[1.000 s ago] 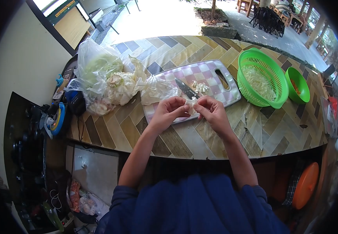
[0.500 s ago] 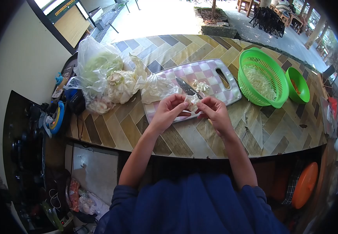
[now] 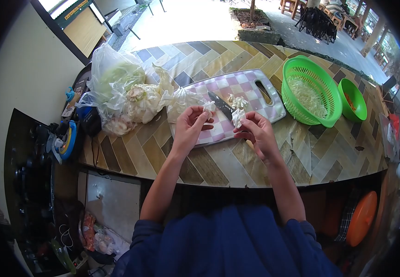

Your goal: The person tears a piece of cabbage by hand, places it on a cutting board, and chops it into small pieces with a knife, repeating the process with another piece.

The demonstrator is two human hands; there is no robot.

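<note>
My left hand (image 3: 193,124) pinches a small torn white piece of what looks like oyster mushroom (image 3: 209,107). In the fingertips of my right hand (image 3: 256,131) is another such piece (image 3: 238,117), a little larger. Both hands are over the near edge of a pink-and-white checked cutting board (image 3: 241,81), held apart from each other. A dark-bladed knife (image 3: 220,104) lies on the board between and beyond them, its handle mostly hidden by my right hand. Close to the blade is a small pile of white pieces (image 3: 239,101).
A pale, frilly mushroom-like clump (image 3: 143,102) and a plastic bag (image 3: 110,69) of pale green produce lie at the left. On the right stand a green colander (image 3: 334,121) of white shreds and a green bowl (image 3: 359,111) with orange bits. The tabletop (image 3: 218,166) has a herringbone pattern.
My hands were together on one white piece. They have moved apart, and each now holds a separate piece.
</note>
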